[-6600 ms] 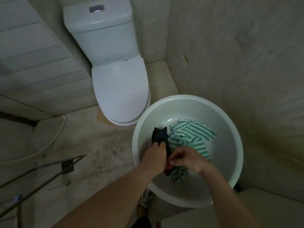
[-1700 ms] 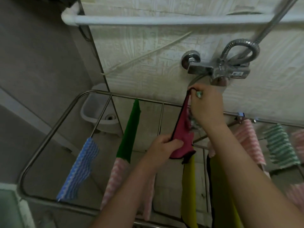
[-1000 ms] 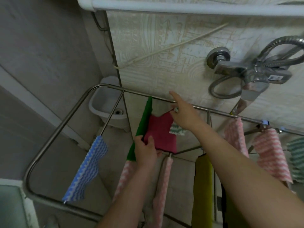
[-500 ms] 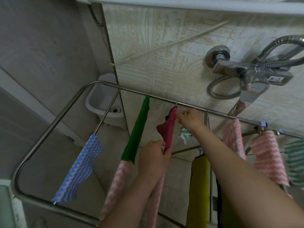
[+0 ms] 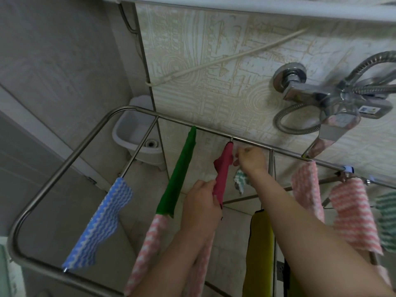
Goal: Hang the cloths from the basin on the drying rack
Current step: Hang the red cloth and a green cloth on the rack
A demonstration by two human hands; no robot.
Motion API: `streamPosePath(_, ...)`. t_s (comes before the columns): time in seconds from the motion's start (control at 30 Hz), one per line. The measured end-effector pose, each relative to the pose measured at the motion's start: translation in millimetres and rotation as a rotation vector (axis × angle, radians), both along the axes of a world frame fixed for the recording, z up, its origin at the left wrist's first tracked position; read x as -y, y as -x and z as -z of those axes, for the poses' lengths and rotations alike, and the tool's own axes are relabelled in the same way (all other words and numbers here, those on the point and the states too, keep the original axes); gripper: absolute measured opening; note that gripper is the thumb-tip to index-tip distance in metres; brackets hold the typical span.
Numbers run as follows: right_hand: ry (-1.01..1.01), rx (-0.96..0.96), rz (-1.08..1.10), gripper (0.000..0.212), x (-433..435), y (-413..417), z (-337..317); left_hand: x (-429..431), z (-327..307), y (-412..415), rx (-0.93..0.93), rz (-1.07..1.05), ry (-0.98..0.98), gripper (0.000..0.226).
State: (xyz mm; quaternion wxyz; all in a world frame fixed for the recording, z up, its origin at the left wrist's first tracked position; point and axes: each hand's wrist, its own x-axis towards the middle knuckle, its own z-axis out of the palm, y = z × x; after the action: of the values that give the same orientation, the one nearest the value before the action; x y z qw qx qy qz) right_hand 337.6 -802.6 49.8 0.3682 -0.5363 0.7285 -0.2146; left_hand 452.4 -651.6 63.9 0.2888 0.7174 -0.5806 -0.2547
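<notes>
Betw. L/R fingers (image 5: 206,186): red cloth (image 5: 224,168)

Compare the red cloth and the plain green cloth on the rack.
The red cloth is bunched; the green cloth hangs smooth. The left hand and right hand hold the red cloth; nothing touches the green cloth. Both hang over drying rack rods.

You have open room between the blue cloth (image 5: 100,221) and green cloth (image 5: 177,174). The tap (image 5: 310,95) juts out above the rack's (image 5: 12,241) far rail.
</notes>
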Motion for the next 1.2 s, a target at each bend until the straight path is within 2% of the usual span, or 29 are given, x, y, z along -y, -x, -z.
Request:
streamPosePath(0.17, 0.097, -0.155, -0.124, 0.041, 12.0, -10.6, -8.4, -6.7, 0.2, 0.7, 0.090, 0.051, -0.034, 0.026)
streamPosePath(0.3, 0.178, -0.261, -0.109, 0.041, 18.9, -15.5, -4.9, -8.9, -0.7, 4.7, 0.102, 0.070, -0.050, 0.024)
streamPosePath(0.57, 0.216, -0.244, -0.088, 0.045, 30.1, -17.4, -3.3, -2.8, 3.7, 7.7, 0.120, 0.083, 0.013, 0.028)
streamPosePath(0.67, 0.201, -0.179, -0.093, 0.047, 26.7, -15.5, -6.8, -3.4, 4.8, 7.0, 0.087, 0.067, 0.022, 0.033)
streamPosePath(0.77, 0.183, -0.091, -0.115, 0.040, 12.1, -10.2, -26.7, -2.0, 5.1, 6.6, 0.048, 0.064, -0.026, 0.040)
streamPosePath(0.83, 0.154, 0.040, -0.061, 0.030, -2.6, -3.6, -45.7, -2.6, 2.2, 5.1, 0.021, 0.052, -0.047, 0.040)
streamPosePath(0.9, 0.039, 0.350, 0.031, 0.018, -23.7, 4.2, -67.0, -5.4, -5.1, 3.3, -0.070, -0.009, -0.007, 0.033)
streamPosePath(0.93, -0.048, 0.562, 0.069, 0.013, -38.5, 11.4, -79.0, -9.2, -13.0, 4.5, -0.206, -0.080, 0.024, 0.028)
streamPosePath(1.0, -0.198, 0.918, 0.119, 0.010, -65.7, 23.8, -92.4, -13.7, -29.7, 3.4, -0.647, -0.274, 0.024, 0.018)
streamPosePath(1.07, -0.274, 1.096, 0.114, 0.013, -91.4, 35.6, -96.7, -16.8, -46.7, 0.8, -1.128, -0.392, -0.052, 0.015)
streamPosePath(1.1, -0.299, 1.149, 0.102, 0.016, -101.9, 37.9, -97.8, -17.8, -51.2, -1.0, -1.225, -0.355, -0.084, 0.016)
streamPosePath(1.13, -0.313, 1.187, 0.092, 0.017, -112.7, 41.4, -99.2, -21.3, -57.2, 0.4, -1.195, -0.262, -0.120, 0.022)
streamPosePath(1.2, -0.334, 1.264, 0.072, 0.019, -129.2, 44.6, -103.0, -27.4, -69.0, 7.3, -1.017, -0.054, -0.187, 0.032)
